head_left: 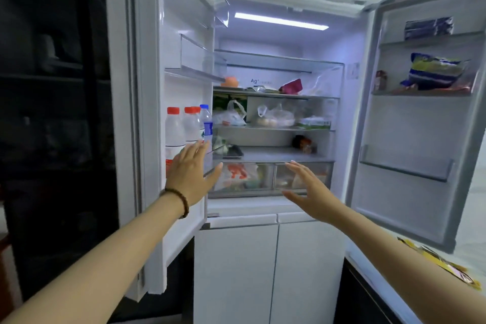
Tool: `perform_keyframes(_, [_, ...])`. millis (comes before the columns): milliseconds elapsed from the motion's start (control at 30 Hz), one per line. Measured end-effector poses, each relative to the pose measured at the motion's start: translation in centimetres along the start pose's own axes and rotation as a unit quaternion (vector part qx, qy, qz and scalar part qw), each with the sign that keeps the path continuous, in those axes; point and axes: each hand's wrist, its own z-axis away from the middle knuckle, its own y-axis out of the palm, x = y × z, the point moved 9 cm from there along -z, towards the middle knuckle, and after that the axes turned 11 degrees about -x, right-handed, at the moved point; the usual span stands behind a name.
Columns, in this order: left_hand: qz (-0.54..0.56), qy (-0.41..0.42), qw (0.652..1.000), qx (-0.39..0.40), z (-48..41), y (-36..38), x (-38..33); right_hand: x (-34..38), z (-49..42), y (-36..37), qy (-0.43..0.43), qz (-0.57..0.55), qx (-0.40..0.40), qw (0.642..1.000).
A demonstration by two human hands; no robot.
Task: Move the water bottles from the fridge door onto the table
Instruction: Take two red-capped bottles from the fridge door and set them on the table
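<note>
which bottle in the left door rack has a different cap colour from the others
The blue-capped bottle, the one standing at the inner end of the left door rack, nearest the fridge shelves. It also has a blue label; the other bottles beside it have red caps.

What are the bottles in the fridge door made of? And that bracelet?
The bottles look like clear, slightly cloudy plastic: you can see through them, and the caps are solid red or blue. The bracelet on the left hand looks like dark brown round beads, maybe wood, but it is too blurry to be sure.
</note>
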Motion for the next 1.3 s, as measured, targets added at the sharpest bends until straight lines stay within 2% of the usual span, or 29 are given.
perform_keyframes(333, [-0.159,0.057,0.983,-0.075,-11.3,3.7,1.5,-2.4,-13.8,6.3,-0.087,-0.035,0.043,0.995])
perform_keyframes(633, [-0.282,-0.012,0.957,-0.070,-14.8,3.9,7.4,4.1,-25.5,12.2,-0.201,-0.188,0.054,0.960])
perform_keyframes(800, [-0.304,-0.073,0.944,-0.108,-15.6,4.2,9.3,8.2,-29.3,15.6,-0.283,-0.289,0.098,0.909])
perform_keyframes(933, [-0.227,-0.146,0.947,-0.171,-15.6,3.4,9.8,10.2,-31.4,17.0,-0.304,-0.390,0.129,0.859])
perform_keyframes(1133, [-0.148,-0.266,0.923,-0.236,-14.0,3.5,11.2,12.8,-32.1,20.3,-0.276,-0.518,0.259,0.767])
perform_keyframes(1300, [-0.128,-0.302,0.910,-0.254,-13.0,3.4,11.6,13.4,-32.1,21.9,-0.231,-0.591,0.278,0.722])
